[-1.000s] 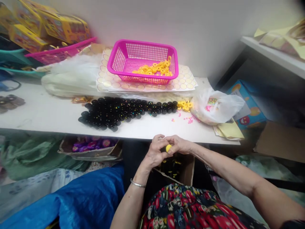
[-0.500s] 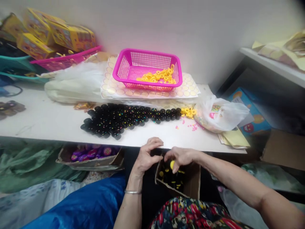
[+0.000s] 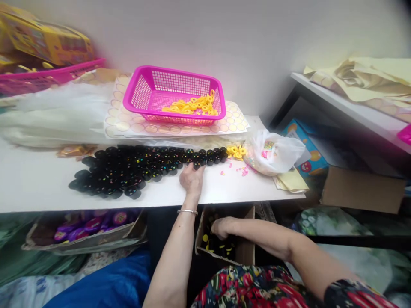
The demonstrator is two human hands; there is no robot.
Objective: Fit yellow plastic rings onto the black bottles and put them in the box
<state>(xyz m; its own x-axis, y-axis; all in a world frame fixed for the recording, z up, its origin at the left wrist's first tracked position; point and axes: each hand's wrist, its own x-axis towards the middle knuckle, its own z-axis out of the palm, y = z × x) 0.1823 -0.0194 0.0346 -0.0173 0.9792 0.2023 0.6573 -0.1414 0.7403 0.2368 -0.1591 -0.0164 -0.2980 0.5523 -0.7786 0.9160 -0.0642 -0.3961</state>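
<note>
White tabletop (image 3: pixel 38 188), left hand (image 3: pixel 192 179) touching round black caps (image 3: pixel 141 167)

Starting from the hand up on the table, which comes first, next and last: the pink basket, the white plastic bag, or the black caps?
From the left hand:
1. Black caps: fingertips touch the row's right part.
2. White plastic bag: off to the right on the table.
3. Pink basket: at the back by the wall. It and the bag are nearly level.

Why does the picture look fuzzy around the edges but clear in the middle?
In the head view, the middle is sharp: the pink basket and the black caps by the left hand show crisp detail. The corners smear and darken, and the white table edge bows slightly, a wide-lens effect. Pink glows softly onto the wall behind the basket.
</note>
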